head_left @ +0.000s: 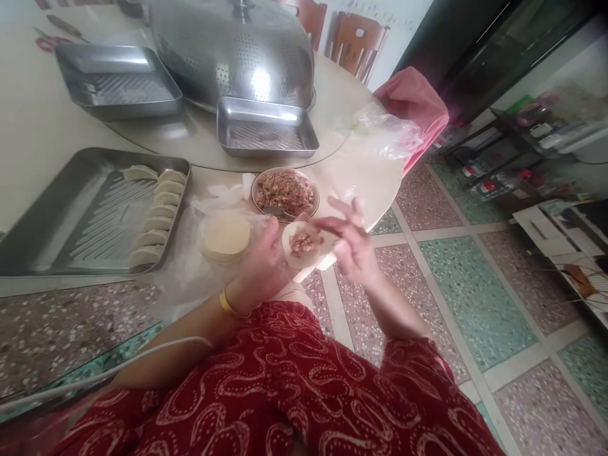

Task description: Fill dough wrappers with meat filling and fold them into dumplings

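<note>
My left hand (266, 263) is closed around a round dumpling wrapper (287, 244), which lies open with a small mound of meat filling (302, 244) in its middle. At the wrapper's right edge is my right hand (354, 247), its fingers apart; whether a fingertip touches the dough I cannot tell. Just beyond both hands, a bowl (317, 201) holds minced filling with a spoon (274, 211) in it. A stack of round wrappers (225, 235) rests on a plastic bag (183, 253), left of my left hand.
On the left, a large metal tray (61, 215) holds a row of folded dumplings (159, 221). Two smaller metal pans (118, 107) and a big domed, perforated steel lid (232, 57) stand farther back. A clear plastic bag (389, 130) lies right, by a pink-draped chair (418, 101).
</note>
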Tool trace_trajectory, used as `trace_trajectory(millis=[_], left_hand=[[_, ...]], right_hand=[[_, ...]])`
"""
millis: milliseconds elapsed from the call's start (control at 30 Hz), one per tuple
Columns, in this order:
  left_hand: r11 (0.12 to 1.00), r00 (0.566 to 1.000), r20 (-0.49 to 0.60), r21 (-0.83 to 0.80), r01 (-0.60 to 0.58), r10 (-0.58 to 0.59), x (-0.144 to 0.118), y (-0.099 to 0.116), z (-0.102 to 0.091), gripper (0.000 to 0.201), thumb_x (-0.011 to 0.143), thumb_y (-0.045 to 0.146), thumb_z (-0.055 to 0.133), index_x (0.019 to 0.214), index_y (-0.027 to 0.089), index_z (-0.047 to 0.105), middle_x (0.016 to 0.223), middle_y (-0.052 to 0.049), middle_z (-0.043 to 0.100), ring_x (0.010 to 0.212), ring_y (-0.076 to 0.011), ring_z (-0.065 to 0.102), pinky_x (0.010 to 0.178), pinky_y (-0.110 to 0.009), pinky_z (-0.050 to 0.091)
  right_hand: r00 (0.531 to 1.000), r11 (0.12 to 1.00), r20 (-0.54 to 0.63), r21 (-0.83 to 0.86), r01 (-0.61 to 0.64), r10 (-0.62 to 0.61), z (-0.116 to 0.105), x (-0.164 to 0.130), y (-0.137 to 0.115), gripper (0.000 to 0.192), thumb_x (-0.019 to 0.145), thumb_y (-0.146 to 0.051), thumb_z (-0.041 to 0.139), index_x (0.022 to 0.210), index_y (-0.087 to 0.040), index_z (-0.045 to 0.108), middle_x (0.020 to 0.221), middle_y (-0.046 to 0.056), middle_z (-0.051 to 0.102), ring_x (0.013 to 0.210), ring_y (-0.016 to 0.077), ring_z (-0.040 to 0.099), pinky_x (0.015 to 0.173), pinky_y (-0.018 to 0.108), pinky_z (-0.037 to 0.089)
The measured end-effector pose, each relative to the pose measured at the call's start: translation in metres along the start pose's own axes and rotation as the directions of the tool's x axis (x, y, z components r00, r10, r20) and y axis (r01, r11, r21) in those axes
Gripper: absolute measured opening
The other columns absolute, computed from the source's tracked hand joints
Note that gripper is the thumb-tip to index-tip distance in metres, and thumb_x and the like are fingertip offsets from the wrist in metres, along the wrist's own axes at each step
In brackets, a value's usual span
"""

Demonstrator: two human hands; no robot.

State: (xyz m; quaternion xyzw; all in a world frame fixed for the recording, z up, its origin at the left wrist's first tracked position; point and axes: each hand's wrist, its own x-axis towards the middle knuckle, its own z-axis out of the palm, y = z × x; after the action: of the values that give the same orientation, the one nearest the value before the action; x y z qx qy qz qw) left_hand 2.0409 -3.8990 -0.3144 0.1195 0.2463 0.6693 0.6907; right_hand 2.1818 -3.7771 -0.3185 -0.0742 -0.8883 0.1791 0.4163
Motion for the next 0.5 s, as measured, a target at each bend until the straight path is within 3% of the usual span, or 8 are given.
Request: trace_trajectory(millis=[100, 233, 367, 500], left_hand=[[0.998, 0.999, 0.032, -0.06, 0.034, -0.032, -0.002, 0.0, 0.001, 0.067, 0.102, 0.052, 0.013, 0.104, 0.016, 0.07, 0.092, -0.005, 0.074, 0.101, -0.0193, 0.07, 0.098, -0.035, 0.054], [0.993, 0.998, 0.033, -0.098, 0.06, -0.057, -0.008, 0.002, -0.004, 0.066, 0.102, 0.053, 0.015, 0.091, 0.017, 0.07, 0.07, -0.002, 0.069, 0.069, -0.0144, 0.068, 0.076, -0.028, 0.058], [0.983, 0.997, 0.025, -0.169, 0.075, -0.072, -0.012, 0.007, -0.01, 0.065, 0.1, 0.059, 0.02, 0.105, 0.015, 0.069, 0.079, -0.004, 0.071, 0.078, -0.0149, 0.068, 0.087, -0.027, 0.055], [0.978, 0.998, 0.004, -0.2, 0.063, -0.064, -0.014, 0.01, -0.011, 0.064, 0.1, 0.058, 0.02, 0.13, 0.018, 0.061, 0.08, -0.002, 0.071, 0.09, -0.0182, 0.069, 0.101, -0.034, 0.051]], right_hand=[[0.984, 0.999, 0.175, 0.009, 0.038, -0.039, 0.018, 0.009, -0.017, 0.041, 0.105, -0.048, 0.023, 0.123, -0.033, 0.057, 0.11, -0.004, 0.072, 0.144, 0.0196, 0.041, 0.129, 0.053, 0.009], [0.961, 0.997, 0.27, 0.062, 0.037, -0.053, 0.029, 0.014, -0.019, 0.045, 0.104, -0.05, 0.021, 0.124, -0.029, 0.057, 0.103, -0.001, 0.073, 0.143, 0.0212, 0.043, 0.129, 0.054, 0.006], [0.964, 0.985, 0.216, 0.107, 0.133, -0.154, 0.034, 0.014, -0.022, 0.04, 0.104, -0.047, 0.026, 0.119, -0.032, 0.06, 0.099, -0.002, 0.072, 0.14, 0.0207, 0.047, 0.13, 0.052, 0.007], [0.971, 0.988, 0.186, 0.009, 0.154, -0.153, 0.04, 0.014, -0.028, 0.036, 0.103, -0.046, 0.031, 0.124, -0.034, 0.058, 0.103, -0.002, 0.071, 0.142, 0.0222, 0.044, 0.131, 0.053, 0.003]])
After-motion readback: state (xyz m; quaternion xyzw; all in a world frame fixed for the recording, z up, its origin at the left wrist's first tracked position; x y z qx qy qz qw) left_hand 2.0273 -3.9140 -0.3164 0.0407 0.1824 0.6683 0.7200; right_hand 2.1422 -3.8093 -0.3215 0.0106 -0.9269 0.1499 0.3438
